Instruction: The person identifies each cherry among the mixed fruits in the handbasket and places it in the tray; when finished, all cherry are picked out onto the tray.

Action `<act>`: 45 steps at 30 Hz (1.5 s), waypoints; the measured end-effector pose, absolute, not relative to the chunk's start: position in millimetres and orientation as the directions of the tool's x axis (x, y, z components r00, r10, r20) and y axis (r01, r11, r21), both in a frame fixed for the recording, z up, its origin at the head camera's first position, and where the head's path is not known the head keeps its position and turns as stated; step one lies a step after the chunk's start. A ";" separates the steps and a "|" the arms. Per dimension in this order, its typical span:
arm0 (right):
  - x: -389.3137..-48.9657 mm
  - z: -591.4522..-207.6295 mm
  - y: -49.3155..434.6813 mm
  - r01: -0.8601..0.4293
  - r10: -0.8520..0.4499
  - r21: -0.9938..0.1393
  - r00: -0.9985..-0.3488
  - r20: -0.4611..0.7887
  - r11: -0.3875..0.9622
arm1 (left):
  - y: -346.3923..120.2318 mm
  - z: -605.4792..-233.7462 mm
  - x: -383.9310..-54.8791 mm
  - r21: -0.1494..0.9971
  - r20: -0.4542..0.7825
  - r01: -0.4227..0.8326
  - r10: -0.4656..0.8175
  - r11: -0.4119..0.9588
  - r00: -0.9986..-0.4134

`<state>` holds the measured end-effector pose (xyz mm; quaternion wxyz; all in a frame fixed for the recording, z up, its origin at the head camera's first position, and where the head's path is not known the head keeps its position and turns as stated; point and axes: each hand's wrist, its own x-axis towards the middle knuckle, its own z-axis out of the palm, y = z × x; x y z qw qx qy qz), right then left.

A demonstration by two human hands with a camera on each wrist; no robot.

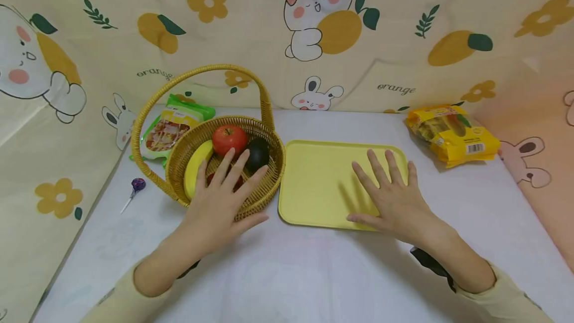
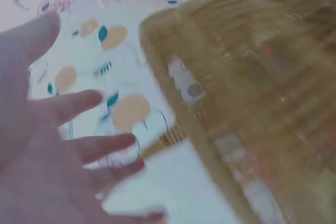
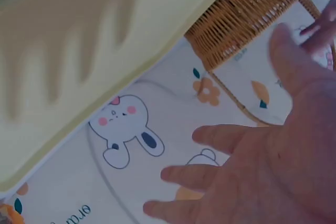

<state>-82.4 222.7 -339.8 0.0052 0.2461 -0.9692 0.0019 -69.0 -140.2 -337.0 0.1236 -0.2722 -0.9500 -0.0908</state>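
My left hand (image 1: pixel 215 203) spreads its fingers over the near part of a wicker basket (image 1: pixel 280 163), holding nothing. In the basket lie a banana (image 1: pixel 194 166), a red apple (image 1: pixel 229 138) and a dark avocado-like fruit (image 1: pixel 258 153); a dark red item is mostly hidden behind my fingers. Over the right side of a yellow tray (image 1: pixel 309 183) hovers my right hand (image 1: pixel 396 203), fingers spread and its shadow falling on the tray. The left wrist view has the left hand (image 2: pixel 58 140) beside the blurred basket wall (image 2: pixel 210 66). Both palms are bare.
Left of the basket lies a wrapped lollipop (image 1: pixel 138 185). Behind its handle (image 1: pixel 215 67) leans a green and white food packet (image 1: pixel 168 131). A yellow food packet (image 1: pixel 453 136) sits at the back right. A patterned cloth (image 1: pixel 251 29) hangs behind the white table (image 1: pixel 305 273).
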 end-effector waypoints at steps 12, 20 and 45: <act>-109.9 -344.6 209.9 -0.588 -0.543 -0.189 -0.804 0.243 0.786 | -245.4 -345.7 -41.6 0.619 0.684 0.427 -0.187 0.659 -0.705; -150.0 -340.1 170.4 -0.509 -0.558 -0.663 -0.814 0.162 0.549 | -253.6 -362.5 -55.4 0.685 0.510 0.323 -0.112 0.653 -0.853; -248.4 -318.1 -51.2 -0.412 -0.937 -0.847 -0.238 -0.257 0.337 | -264.5 -392.8 -67.1 0.679 0.536 0.475 0.064 0.559 -0.842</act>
